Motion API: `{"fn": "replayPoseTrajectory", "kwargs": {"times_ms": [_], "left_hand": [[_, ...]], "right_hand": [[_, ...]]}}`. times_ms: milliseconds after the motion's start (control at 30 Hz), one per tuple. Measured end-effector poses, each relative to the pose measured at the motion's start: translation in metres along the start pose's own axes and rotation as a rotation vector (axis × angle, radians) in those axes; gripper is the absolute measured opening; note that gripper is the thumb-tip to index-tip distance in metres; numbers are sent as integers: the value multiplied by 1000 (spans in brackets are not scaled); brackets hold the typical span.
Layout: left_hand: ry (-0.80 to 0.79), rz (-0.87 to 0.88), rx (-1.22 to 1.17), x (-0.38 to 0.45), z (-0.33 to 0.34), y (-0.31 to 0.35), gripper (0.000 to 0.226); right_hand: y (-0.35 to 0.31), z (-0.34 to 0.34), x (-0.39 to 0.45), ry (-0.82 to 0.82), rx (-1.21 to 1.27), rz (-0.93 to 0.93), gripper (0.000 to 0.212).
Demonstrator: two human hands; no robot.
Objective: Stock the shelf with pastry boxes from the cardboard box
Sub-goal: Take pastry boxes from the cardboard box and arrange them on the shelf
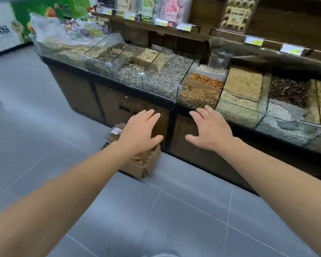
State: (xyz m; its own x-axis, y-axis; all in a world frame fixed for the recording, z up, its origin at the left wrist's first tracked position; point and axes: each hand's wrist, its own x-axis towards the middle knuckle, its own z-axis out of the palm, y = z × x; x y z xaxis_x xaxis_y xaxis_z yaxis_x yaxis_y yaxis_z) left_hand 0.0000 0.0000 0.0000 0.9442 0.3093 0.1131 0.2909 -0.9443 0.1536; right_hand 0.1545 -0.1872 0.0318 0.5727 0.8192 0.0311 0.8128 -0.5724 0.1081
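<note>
Down on the grey tiled floor (pixel 174 219), a brown cardboard box (pixel 143 166) is standing open against the foot of the dark wooden counter (pixel 78 93), and it is holding clear plastic pastry boxes (pixel 115 135) with tan baked goods inside; one is showing a white label on top. Both arms are reaching forward over it. The left hand (pixel 140 131) is hovering above the carton with fingers straight and spread wide, gripping nothing, and it is hiding part of the contents. The right hand (pixel 208 129) is hovering just beside it in front of the counter face, likewise spread wide and holding nothing.

Along the countertop, clear glass bins (pixel 176 95) are sitting side by side, divided by transparent panels. They are holding loose goods: striped grey-and-white seeds (pixel 156 80), orange-brown crisp pieces (pixel 202 89), pale beige grains (pixel 243 84), a dark brown heap (pixel 287 90) and white kernels (pixel 278 114).

Above, a dark wooden shelf (pixel 267 25) is carrying one clear box of ring-shaped pastries (pixel 237 14) standing upright, with yellow-and-white price tags (pixel 253 41) clipped along its front edge.
</note>
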Motion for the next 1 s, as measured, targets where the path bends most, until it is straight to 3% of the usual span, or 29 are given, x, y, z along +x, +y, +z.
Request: {"fn": "replayPoseTrajectory", "kwargs": {"times_ms": [267,567,733,1000], "left_hand": [[-86,-214,-65,5,49,-135,80],[-181,-514,-120,91,121,-259,81],[-271,-635,-207,137,176,-319,78],[-412,-729,-341,166,297,-420,79]], "right_hand": [[-83,72,134,-105,57,-217,85],[-121,189,324,-296,119,-383,89],[-142,253,406,-414,178,-382,92],[-192,375,472,-644,262,-270,89]]}}
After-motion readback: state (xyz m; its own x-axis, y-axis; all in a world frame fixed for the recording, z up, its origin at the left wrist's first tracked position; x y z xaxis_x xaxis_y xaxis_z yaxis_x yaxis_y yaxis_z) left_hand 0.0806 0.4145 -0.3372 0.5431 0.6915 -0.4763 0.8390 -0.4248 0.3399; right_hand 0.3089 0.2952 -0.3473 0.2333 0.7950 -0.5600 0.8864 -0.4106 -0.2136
